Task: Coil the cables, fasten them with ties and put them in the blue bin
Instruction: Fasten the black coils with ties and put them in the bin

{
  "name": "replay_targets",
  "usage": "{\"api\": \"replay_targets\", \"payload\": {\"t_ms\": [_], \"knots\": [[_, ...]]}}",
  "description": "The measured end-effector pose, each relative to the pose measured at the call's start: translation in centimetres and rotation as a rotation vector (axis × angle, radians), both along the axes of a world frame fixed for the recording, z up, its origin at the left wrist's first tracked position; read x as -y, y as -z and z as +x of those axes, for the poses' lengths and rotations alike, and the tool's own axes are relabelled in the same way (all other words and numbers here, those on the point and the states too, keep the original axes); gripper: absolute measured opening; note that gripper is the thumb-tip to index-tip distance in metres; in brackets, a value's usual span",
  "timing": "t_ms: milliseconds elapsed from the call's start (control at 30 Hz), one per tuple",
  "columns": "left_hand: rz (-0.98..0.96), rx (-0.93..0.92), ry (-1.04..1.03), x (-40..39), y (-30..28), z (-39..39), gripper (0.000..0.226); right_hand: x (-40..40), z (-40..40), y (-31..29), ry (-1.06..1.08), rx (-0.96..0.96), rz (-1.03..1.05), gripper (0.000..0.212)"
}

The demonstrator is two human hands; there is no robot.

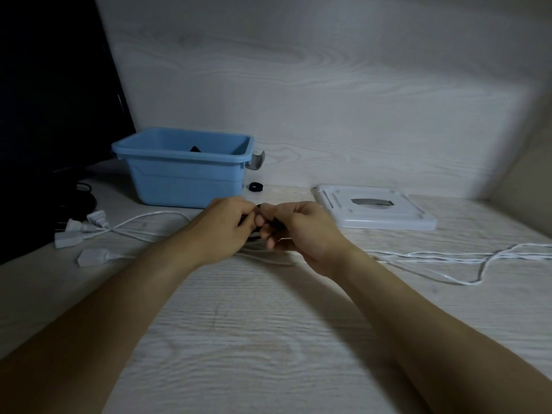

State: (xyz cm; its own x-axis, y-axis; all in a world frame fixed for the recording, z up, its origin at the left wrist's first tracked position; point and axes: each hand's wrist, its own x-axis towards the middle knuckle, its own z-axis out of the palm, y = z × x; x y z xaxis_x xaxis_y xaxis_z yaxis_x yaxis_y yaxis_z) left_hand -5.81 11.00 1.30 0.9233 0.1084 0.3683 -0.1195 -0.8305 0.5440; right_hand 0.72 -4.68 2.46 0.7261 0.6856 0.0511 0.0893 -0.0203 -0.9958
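Observation:
My left hand (223,228) and my right hand (301,231) meet at the middle of the table, just in front of the blue bin (179,180). Both pinch a small black item (270,224), seemingly a black tie or cable; most of it is hidden by my fingers. White cables (448,258) trail across the table from under my hands to the right edge. More white cable runs left to several white plugs (80,234). Something dark (195,148) shows inside the bin. A rolled black tie (255,187) lies right of the bin.
A flat white plastic stand (376,213) lies at the back right. A black monitor (53,100) and dark cables (83,195) stand at the left. A grey hook (257,162) hangs on the bin's right rim. A wood-grain wall closes the back.

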Motion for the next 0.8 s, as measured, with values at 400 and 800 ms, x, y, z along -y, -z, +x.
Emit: {"api": "replay_targets", "payload": {"t_ms": [400,800], "knots": [[0.073,0.05,0.089,-0.7,-1.3,-0.7,0.015,0.6,0.1,-0.8,0.04,0.183,0.09,0.036],[-0.004,-0.012,0.19,0.5,-1.9,-1.3,0.014,0.3,0.6,0.5,0.075,0.457,0.248,0.026]]}}
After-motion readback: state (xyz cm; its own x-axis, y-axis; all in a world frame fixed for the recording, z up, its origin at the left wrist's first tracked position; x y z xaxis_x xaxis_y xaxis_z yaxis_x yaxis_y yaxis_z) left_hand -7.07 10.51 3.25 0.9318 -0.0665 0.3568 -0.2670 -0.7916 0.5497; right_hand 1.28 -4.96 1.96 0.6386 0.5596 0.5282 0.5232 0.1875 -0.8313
